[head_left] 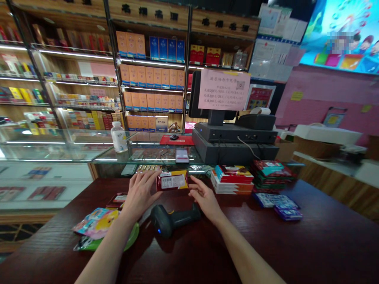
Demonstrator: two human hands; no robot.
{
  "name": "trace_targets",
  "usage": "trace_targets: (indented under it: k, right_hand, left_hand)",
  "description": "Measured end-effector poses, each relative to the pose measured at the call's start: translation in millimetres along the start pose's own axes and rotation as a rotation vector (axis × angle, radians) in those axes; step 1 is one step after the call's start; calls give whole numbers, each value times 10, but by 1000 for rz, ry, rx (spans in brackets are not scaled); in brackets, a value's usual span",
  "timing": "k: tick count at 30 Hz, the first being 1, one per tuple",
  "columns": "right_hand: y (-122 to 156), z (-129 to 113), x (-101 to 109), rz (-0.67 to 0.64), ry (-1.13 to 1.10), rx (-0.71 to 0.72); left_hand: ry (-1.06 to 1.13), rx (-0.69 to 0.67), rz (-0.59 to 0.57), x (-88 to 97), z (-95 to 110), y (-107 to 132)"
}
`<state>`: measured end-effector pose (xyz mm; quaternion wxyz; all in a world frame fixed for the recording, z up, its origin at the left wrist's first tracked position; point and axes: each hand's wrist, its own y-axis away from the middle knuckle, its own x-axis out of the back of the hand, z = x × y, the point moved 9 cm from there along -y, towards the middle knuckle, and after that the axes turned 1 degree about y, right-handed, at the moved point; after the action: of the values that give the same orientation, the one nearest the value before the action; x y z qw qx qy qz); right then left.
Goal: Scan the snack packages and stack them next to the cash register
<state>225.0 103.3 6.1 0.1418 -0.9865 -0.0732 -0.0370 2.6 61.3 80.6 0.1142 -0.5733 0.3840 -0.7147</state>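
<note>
My left hand [143, 193] grips the left end of a red and yellow snack packet [173, 181], thumb below and fingers above. The packet is held above the table, its white barcode label facing me. Close to its right end is my right hand [204, 197], fingers slightly bent and apart; whether a fingertip touches the packet I cannot tell. Below and between the hands, a dark barcode scanner [174, 219] lies on its side with a blue light lit. Beside my left forearm lie a colourful snack bag [99, 223] and a green package [89, 243], partly hidden by the arm.
On the dark table [296, 252], stacked red and orange boxes [232, 183], a pile of dark packets [271, 177] and blue-purple packets [278, 205] sit at right. Behind are a glass counter, a bottle [119, 137] and a cash register [233, 138].
</note>
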Motion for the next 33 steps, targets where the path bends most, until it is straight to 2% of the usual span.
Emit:
trace_targets:
  k: [4,8,10,14,17,20,24,33]
  right_hand:
    - [28,-68,-54,-49,118,103]
    - [79,-114,-72,-104,246,138]
    - [136,-171,-133,-198,334,157]
    - [337,-254,-407,-501,605,221]
    - [436,-213,-560,-613,766,243]
    - [446,-161,-619,-604,863,261]
    - [442,-160,-628,-585,880,288]
    - [371,-338,-464,-478,796,306]
  left_hand:
    - [-57,11,50,44,-31,8]
    - [-100,48,73,47,-113,21]
    - [-111,68,78,47,-151,30]
    - [-124,100,89,61,-198,44]
    - [-128,117,94,65,-224,50]
    - [-132,126,92,57,-247,58]
    - [-144,120,87,51,-253,70]
    - [-153,117,105,33,-274,70]
